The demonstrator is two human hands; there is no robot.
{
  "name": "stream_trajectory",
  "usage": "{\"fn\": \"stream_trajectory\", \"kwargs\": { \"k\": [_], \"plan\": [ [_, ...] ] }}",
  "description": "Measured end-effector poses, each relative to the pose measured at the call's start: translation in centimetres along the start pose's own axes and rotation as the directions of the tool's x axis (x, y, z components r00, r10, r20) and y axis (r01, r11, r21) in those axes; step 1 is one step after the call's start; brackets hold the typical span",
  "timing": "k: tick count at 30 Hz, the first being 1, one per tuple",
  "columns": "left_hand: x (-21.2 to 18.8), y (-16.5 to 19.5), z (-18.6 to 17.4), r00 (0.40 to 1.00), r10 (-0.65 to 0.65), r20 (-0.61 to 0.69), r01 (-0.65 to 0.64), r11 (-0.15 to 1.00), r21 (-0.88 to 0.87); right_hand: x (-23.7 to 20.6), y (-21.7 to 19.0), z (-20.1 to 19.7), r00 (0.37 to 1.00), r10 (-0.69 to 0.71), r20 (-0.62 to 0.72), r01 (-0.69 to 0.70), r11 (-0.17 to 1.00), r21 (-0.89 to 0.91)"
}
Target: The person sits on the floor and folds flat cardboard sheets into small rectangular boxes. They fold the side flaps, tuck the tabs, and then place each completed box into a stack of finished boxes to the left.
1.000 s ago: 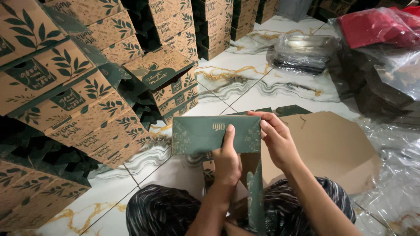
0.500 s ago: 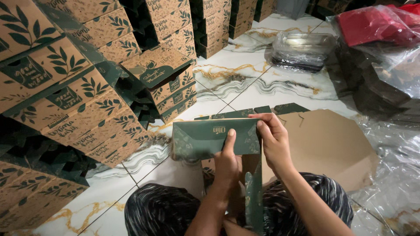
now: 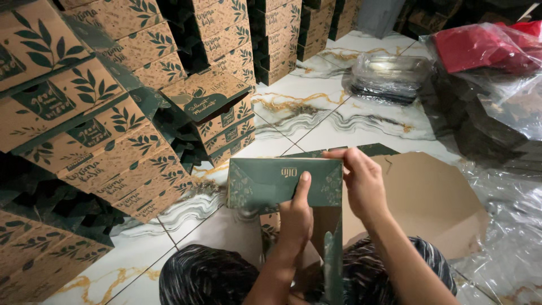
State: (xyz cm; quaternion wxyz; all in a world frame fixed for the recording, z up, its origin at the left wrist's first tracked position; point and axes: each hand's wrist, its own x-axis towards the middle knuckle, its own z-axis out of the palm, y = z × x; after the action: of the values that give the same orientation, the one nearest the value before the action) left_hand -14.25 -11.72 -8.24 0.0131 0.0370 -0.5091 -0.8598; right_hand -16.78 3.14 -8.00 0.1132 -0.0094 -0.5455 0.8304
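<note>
A half-folded cardboard box [image 3: 265, 183], dark green with pale leaf print outside and brown inside, stands upright over my lap. My left hand [image 3: 296, 217] presses its thumb against the middle of the green panel that faces me. My right hand [image 3: 362, 183] grips the panel's upper right corner, with fingers curled over the top edge. A green side flap [image 3: 333, 262] hangs down between my forearms. My knees, in dark patterned fabric, sit below the box.
Tall stacks of folded brown boxes with green leaf print [image 3: 90, 113] fill the left and back. A flat brown cardboard blank [image 3: 429, 197] lies on the marble floor at right. Clear plastic bundles [image 3: 389, 76] and a red packet [image 3: 480, 48] lie at the far right.
The green panel has been tipped slightly more upright and squared. Both hands stay in nearly the same grip, and the view has shifted a little.
</note>
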Motion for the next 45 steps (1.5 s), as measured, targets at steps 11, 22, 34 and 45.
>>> {"fn": "stream_trajectory", "kwargs": {
  "k": [11,22,34,45],
  "plan": [
    [6.9,-0.4,2.3,0.646,0.543,0.537,-0.655,0.032,0.755,2.2,-5.2,-3.0,0.952,-0.261,0.159,0.269,0.963,-0.030],
    [12.5,-17.2,-7.3,0.538,-0.331,0.775,-0.758,-0.592,0.273,5.5,-2.0,-9.3,0.952,-0.219,0.212,0.302,0.767,-0.566],
    [14.5,-12.2,-9.5,0.381,-0.724,0.575,-0.255,0.516,0.818,1.4,2.6,-5.6,0.853,-0.190,0.485,0.521,0.280,-0.807],
    [12.5,-11.4,-3.9,0.934,-0.352,-0.058,0.352,0.936,-0.009,-2.5,4.6,-8.5,0.954,-0.252,0.164,0.283,0.567,-0.773]
  ]
}}
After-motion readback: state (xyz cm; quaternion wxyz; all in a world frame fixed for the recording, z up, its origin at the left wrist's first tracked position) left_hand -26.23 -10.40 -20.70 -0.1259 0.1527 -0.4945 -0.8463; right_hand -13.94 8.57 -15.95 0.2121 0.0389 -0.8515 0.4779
